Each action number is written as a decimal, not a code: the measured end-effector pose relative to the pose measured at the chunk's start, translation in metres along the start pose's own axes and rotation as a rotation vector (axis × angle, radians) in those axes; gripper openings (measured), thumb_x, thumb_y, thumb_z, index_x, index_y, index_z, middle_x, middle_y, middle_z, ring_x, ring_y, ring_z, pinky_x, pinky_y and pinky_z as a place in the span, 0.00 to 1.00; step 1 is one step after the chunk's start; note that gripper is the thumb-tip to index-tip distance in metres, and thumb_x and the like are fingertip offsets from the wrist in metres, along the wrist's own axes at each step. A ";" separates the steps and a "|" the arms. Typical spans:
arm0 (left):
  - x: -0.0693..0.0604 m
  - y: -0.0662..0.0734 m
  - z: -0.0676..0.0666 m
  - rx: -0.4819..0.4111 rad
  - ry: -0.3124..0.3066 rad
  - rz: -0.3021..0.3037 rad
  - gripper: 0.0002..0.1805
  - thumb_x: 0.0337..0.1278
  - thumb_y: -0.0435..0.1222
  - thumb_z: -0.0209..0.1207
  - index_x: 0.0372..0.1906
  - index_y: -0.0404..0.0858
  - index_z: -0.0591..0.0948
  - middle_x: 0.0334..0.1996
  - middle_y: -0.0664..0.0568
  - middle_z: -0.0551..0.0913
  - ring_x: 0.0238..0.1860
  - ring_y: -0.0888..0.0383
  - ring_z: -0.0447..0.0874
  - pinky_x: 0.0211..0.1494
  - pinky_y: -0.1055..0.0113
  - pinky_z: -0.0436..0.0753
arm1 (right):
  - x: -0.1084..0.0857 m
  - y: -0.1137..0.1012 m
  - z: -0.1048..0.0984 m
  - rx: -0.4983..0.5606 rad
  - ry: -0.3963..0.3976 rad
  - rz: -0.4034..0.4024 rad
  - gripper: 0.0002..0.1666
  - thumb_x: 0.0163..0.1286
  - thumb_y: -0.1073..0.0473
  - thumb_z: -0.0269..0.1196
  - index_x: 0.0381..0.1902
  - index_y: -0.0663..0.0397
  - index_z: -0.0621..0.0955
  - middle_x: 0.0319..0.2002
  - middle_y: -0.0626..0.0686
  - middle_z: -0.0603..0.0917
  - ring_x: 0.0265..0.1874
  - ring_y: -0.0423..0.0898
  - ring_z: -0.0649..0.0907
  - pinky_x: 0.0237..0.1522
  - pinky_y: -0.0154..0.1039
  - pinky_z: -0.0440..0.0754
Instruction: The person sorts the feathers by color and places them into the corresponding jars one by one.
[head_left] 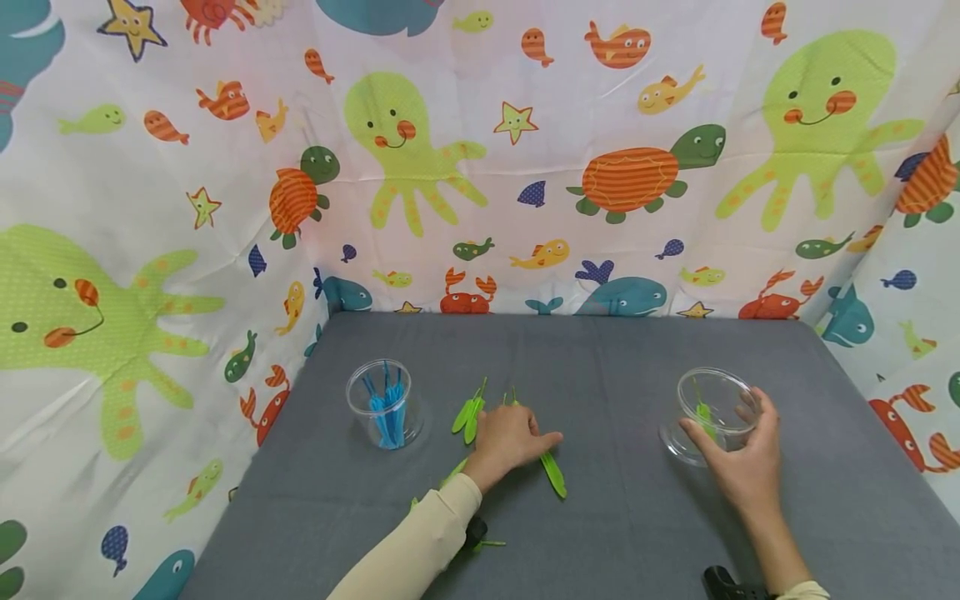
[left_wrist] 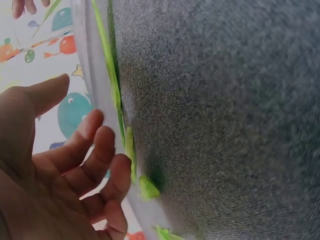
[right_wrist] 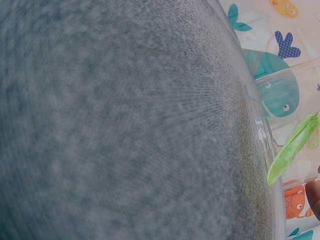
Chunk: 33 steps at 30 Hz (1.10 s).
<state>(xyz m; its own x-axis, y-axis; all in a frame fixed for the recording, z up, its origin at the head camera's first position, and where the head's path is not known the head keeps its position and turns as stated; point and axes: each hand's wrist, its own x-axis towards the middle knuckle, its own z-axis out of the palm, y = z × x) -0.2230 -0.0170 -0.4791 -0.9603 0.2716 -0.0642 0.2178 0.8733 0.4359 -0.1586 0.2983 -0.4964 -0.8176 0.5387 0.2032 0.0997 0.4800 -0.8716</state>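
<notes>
My left hand (head_left: 512, 440) is above several long green feather-like pieces (head_left: 554, 475) on the grey table. In the left wrist view that hand (left_wrist: 75, 165) has its fingers loosely bent with nothing between them, beside a green piece (left_wrist: 109, 65). At the right, my right hand (head_left: 750, 471) grips a clear cup (head_left: 717, 372) by its sides, thumb on the near left side. One green piece (head_left: 705, 418) is inside it. The right wrist view shows that green piece (right_wrist: 292, 150) through the clear wall, with a fingertip (right_wrist: 313, 197) at the edge.
A second clear cup (head_left: 358, 410) with several blue pieces (head_left: 388, 417) stands at the left of the grey table (head_left: 600, 533). More green pieces (head_left: 467, 417) lie around my left hand and forearm. A curtain (head_left: 465, 167) with printed sea animals surrounds the back and sides.
</notes>
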 end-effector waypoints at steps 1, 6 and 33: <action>-0.001 0.000 0.001 0.021 -0.008 0.002 0.28 0.53 0.64 0.66 0.10 0.52 0.76 0.10 0.63 0.72 0.19 0.62 0.71 0.50 0.46 0.76 | 0.000 0.000 0.000 0.001 0.000 -0.001 0.64 0.54 0.53 0.79 0.80 0.38 0.54 0.76 0.51 0.66 0.72 0.56 0.71 0.67 0.49 0.65; -0.003 0.000 0.009 0.071 -0.034 0.007 0.33 0.47 0.64 0.70 0.05 0.49 0.72 0.06 0.61 0.65 0.17 0.60 0.69 0.59 0.38 0.74 | 0.000 0.001 -0.001 -0.004 -0.002 -0.004 0.64 0.54 0.52 0.79 0.81 0.40 0.54 0.77 0.52 0.66 0.72 0.57 0.70 0.67 0.52 0.65; -0.003 0.013 0.031 0.099 0.028 0.075 0.26 0.41 0.63 0.75 0.38 0.50 0.86 0.37 0.57 0.82 0.42 0.55 0.74 0.49 0.48 0.72 | 0.001 -0.001 -0.001 0.004 0.003 -0.012 0.65 0.53 0.53 0.80 0.80 0.40 0.54 0.76 0.52 0.66 0.72 0.57 0.71 0.68 0.56 0.66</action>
<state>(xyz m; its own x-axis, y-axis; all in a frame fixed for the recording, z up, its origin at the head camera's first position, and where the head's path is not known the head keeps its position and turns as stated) -0.2121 0.0064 -0.5006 -0.9448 0.3275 -0.0092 0.3040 0.8869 0.3479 -0.1587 0.2989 -0.4953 -0.8168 0.5351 0.2156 0.0873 0.4841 -0.8706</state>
